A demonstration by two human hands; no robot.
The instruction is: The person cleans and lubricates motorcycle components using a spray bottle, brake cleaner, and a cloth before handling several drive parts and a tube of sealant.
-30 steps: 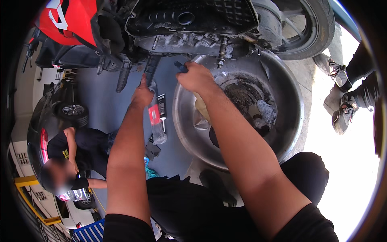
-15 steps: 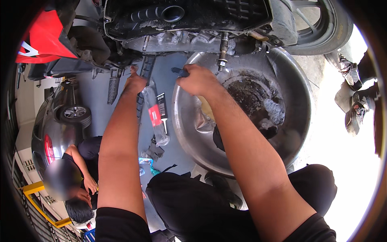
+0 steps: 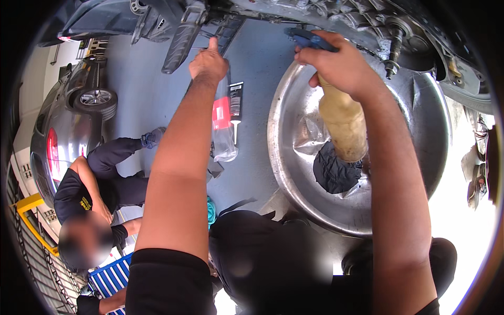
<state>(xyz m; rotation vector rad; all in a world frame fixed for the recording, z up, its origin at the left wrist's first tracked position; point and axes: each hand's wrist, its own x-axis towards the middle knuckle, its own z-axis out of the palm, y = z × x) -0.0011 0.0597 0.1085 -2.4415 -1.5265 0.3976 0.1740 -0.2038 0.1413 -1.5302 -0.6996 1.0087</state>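
My right hand (image 3: 344,63) is wrapped round the neck of a spray bottle with a blue trigger head (image 3: 310,39) and a cloudy yellowish body (image 3: 344,121). The bottle tilts over a wide metal basin (image 3: 283,152). Inside the basin, under the bottle's base, lies crumpled black material (image 3: 334,170). My left hand (image 3: 208,65) is beside a black ribbed motorcycle part (image 3: 185,44). One of its fingers stretches upward while the others curl; what they hold, if anything, is hidden. Above the basin, a metal shaft with a nut (image 3: 394,50) sticks out from the dirty motorcycle underside (image 3: 346,18).
A clear plastic pack with a red label (image 3: 222,113) and a black tube with a white nozzle (image 3: 236,105) lie on the blue-grey floor (image 3: 252,178). At the left, a co-worker in dark clothes (image 3: 79,194) sits by a grey car (image 3: 76,142). A motorcycle wheel (image 3: 470,97) stands far right.
The view has shifted, so the basin now sits further right and the motorcycle higher. My right hand has turned the spray bottle, whose yellowish body now shows. My left hand keeps much the same shape.
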